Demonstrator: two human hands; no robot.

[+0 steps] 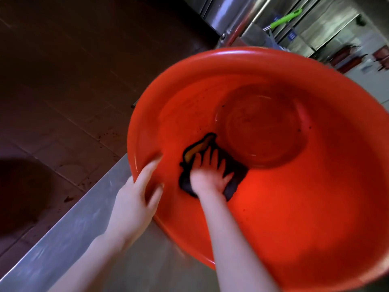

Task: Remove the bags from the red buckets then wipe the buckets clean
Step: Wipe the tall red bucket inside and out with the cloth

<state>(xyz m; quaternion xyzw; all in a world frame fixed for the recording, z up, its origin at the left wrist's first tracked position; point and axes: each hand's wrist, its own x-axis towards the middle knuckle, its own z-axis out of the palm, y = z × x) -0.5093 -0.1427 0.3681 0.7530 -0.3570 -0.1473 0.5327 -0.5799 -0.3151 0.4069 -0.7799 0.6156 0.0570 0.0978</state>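
Around the hands, the bagless bucket [273,207] is at its wiping step: left hand [136,199] grips the near rim, right hand [210,173] presses a cloth [237,171] with spread, straight fingers onto the wall, and the cloth probably must next sweep beyond the fingertips over the speckled base.

One red round plastic bucket [294,207] at centre; one dark cloth with a yellow patch [236,172] inside it; two bare hands as grips, the left grip [134,199] at 8 o'clock, the right grip [210,173] at 6 o'clock; one stainless steel bench [69,232]; one green-handled tool [285,17] at 1 o'clock; two small blue labels [292,35] beside it.
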